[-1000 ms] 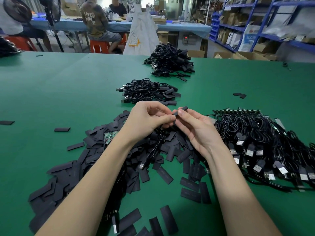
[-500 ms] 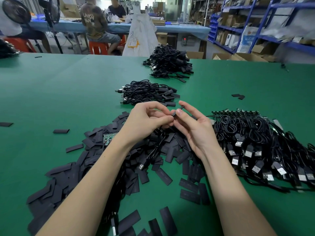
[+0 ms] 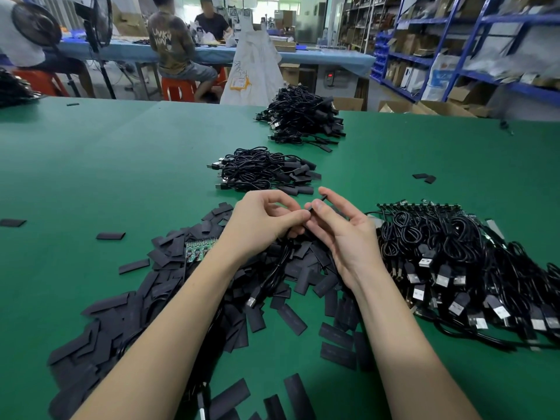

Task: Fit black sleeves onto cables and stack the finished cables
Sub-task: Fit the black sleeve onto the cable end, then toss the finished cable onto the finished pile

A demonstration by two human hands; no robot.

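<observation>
I am looking down past loose black sleeves (image 3: 291,316) scattered on the green counter (image 3: 91,177). My left hand (image 3: 260,222) is pinching the cable (image 3: 272,277), whose plug is trailing toward me, while my right hand (image 3: 342,234) is pinching one sleeve (image 3: 315,204) at the cable's tip. I judge the fitting is underway (how far on, I cannot tell); next, sliding it home. Beyond, the finished stack (image 3: 263,172) is waiting.

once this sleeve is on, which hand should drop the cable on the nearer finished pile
Left, probably. The left hand already pinches the cable's end, and the nearer finished pile lies just beyond it. The right hand only pinches the black sleeve.
</observation>
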